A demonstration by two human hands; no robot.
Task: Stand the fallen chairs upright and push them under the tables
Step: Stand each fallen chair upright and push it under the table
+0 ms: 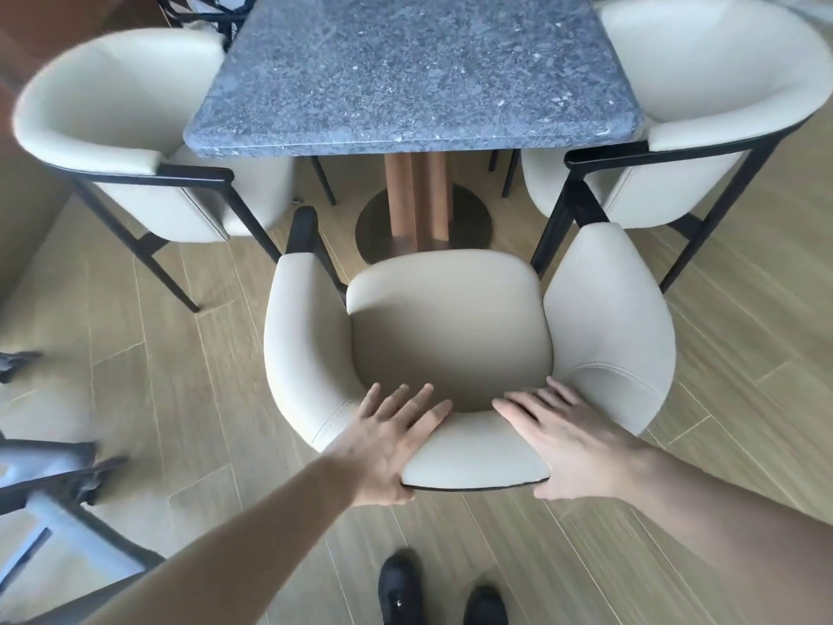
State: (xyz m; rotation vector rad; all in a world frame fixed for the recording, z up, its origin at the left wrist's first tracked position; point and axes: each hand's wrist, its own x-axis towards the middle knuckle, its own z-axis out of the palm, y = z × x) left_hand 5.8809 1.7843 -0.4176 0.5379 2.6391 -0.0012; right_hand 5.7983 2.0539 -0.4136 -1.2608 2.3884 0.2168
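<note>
My left hand (391, 448) and my right hand (565, 444) both lie on the top of the backrest of the cream armchair (450, 336), fingers straight and spread over the inner edge, thumbs hooked under the back rim; neither is curled tight round it. The chair stands upright on the wood-look plank floor (189, 354), facing the desk (414, 69), its seat front near the pedestal base (423, 223) but not yet under the top.

I judge it moderately heavy and stiff: thin black metal legs and frame under smooth, padded leather-like upholstery that could slip under flat palms. The curved backrest top is the best hold, pushing level and low so the legs slide instead of tipping. The speckled grey stone top has rounded corners. Two matching armchairs (135, 142) (703, 106) flank it.
</note>
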